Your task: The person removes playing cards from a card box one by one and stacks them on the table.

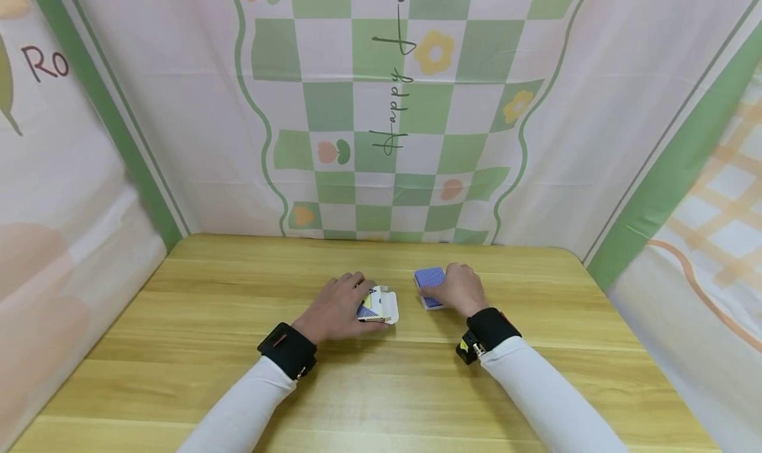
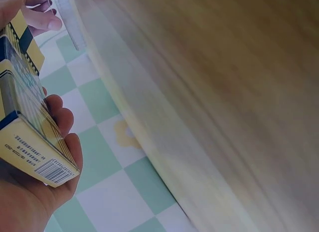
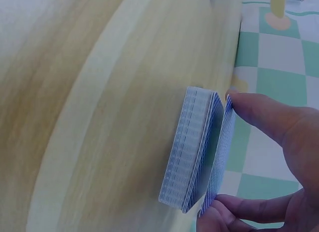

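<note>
My left hand (image 1: 340, 311) grips a playing-card box (image 1: 370, 305) with a blue-and-yellow face, its white end flap (image 1: 390, 307) folded out to the right. In the left wrist view, the fingers curl under the box and its barcode end (image 2: 42, 159) faces the camera. To the right, a deck of cards (image 3: 187, 147) with blue patterned backs lies squared on the table. Over it my right hand (image 1: 461, 289) pinches a blue-backed playing card (image 3: 219, 157) by opposite ends, between thumb and fingers. A narrow gap shows between this card and the stack.
The wooden table (image 1: 357, 400) extends around both hands. A checked curtain (image 1: 381, 109) hangs behind its far edge, with more cloth along the left and right sides. A black band with a small camera (image 1: 467, 348) sits on the right wrist; a black band (image 1: 287, 350) wraps the left.
</note>
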A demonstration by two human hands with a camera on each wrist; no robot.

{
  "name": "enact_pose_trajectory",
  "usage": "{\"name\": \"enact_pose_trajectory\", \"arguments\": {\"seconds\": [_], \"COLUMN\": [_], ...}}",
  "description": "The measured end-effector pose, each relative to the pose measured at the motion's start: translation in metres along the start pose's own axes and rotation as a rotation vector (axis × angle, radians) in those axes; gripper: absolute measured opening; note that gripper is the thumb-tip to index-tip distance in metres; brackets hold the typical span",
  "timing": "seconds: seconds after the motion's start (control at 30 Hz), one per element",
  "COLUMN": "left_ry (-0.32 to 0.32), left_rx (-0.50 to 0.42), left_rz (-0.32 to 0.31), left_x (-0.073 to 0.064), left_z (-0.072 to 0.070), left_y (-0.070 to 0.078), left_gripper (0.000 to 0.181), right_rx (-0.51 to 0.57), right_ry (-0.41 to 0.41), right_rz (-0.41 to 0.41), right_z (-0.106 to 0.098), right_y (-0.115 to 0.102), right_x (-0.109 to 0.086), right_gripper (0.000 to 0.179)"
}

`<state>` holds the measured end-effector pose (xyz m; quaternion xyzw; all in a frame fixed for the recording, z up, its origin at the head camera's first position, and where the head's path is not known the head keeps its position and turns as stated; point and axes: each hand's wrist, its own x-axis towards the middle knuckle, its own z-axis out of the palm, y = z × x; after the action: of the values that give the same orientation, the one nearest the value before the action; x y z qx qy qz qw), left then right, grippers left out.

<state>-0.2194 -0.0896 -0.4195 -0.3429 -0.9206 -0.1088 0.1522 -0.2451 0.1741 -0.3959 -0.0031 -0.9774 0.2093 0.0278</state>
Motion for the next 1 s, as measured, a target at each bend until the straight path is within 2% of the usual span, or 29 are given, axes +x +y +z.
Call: {"name": "enact_pose_trajectory", "arguments": {"seconds": [0.33,0.63,0.73,0.83,0.9,1.0], "left_ry": [0.020,-0.017,-0.026,-0.027,-0.025,-0.019], "left_rx": [-0.007,-0.015,-0.010,-0.003,0.001,0.009], "left_rz": [0.005,-0.012,-0.018,-0.016,-0.013,-0.008], "left_x": [0.000,-0.001,-0.001,-0.001,0.000,0.001], "left_z": [0.000,-0.002,-0.002,-0.002,-0.001,-0.001], "left_y": [0.000,0.002,0.002,0.002,0.003,0.003], "left_gripper": [0.078,0.078,0.078,0.079,0.079,0.079], "right_rx": [-0.041,-0.044,-0.063,-0.009,0.085,0.270], "right_ry": [-0.020,-0.037,-0.016,0.030,0.044,-0.025], "right_rz": [0.026,0.043,0.032,-0.031,-0.117,-0.284], "right_z": [0.003,0.005,0.005,0.006,0.006,0.007], "right_y": [0.001,0.001,0.000,-0.005,-0.010,-0.019], "right_x": [0.001,0.000,-0.001,-0.004,-0.006,-0.011], "right_gripper": [0.061,0.059,0.061,0.056,0.044,0.019]}}
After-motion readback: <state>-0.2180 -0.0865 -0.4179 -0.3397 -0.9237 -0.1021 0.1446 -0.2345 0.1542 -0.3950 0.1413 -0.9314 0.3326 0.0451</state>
